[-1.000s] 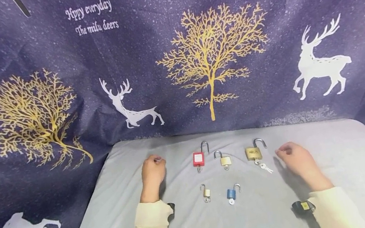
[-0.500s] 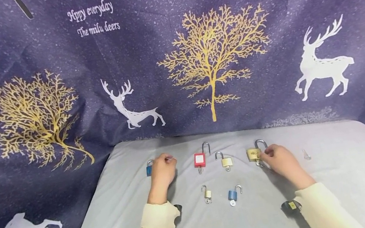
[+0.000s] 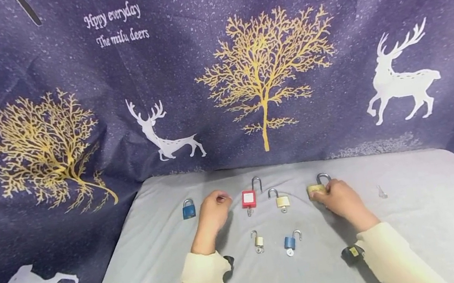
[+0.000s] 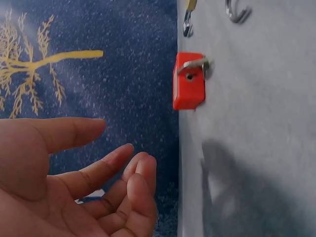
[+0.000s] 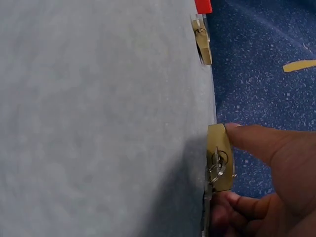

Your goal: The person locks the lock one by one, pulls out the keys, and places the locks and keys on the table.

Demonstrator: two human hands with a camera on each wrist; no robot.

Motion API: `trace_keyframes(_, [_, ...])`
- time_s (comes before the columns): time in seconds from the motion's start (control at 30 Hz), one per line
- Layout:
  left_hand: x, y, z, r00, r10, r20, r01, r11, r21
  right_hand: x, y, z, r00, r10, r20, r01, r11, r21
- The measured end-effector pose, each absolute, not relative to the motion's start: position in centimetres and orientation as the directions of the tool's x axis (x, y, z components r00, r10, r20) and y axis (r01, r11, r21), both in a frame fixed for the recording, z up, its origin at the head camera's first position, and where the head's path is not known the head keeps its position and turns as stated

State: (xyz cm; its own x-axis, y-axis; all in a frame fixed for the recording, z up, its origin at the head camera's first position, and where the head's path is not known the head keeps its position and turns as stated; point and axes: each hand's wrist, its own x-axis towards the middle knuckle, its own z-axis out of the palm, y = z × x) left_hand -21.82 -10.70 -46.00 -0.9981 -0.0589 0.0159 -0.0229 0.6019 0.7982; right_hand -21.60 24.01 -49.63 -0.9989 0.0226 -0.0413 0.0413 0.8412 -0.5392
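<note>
My right hand (image 3: 343,198) grips the large brass padlock (image 3: 315,190), thumb on one edge and fingers on the opposite one. In the right wrist view this padlock (image 5: 219,157) has keys (image 5: 218,163) in its keyhole. Its shackle is swung out behind it. My left hand (image 3: 214,211) hovers just left of the red padlock (image 3: 248,199), empty, with fingers loosely bent. The left wrist view shows a gap between that hand (image 4: 94,182) and the red padlock (image 4: 190,89), which carries a key. To the hand's left lies a blue padlock (image 3: 189,210), shackle seated.
A small brass padlock (image 3: 282,201) lies right of the red one. Nearer me are a smaller brass padlock (image 3: 258,241) and a blue padlock (image 3: 289,243), both with shackles released. Loose keys (image 3: 382,192) lie at the right. A patterned curtain (image 3: 180,69) borders the grey tabletop (image 3: 302,278).
My right hand has moved left from beside the large brass padlock and taken hold of it. My left hand has moved right, uncovering the blue padlock at the left. Loose keys appeared at the right.
</note>
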Motion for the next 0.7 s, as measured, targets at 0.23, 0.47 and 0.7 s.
trace_keyframes(0.23, [-21.4, -9.1, -46.4, -1.000, -0.005, 0.011, 0.006, 0.613, 0.790, -21.6, 24.0, -49.6, -0.993, 0.060, -0.097, 0.107, 0.788, -0.607])
trace_keyframes(0.47, [-20.8, -8.0, -46.1, -1.000, 0.028, 0.002, 0.019, 0.615, 0.789, -21.7, 23.9, -49.7, -0.991, 0.069, -0.119, 0.130, 0.737, -0.663])
trace_keyframes(0.7, [-20.6, -7.1, -45.7, -0.998, 0.055, -0.018, 0.020, 0.621, 0.784, -21.7, 24.3, -49.6, -0.991, 0.049, -0.123, 0.122, 0.699, -0.705])
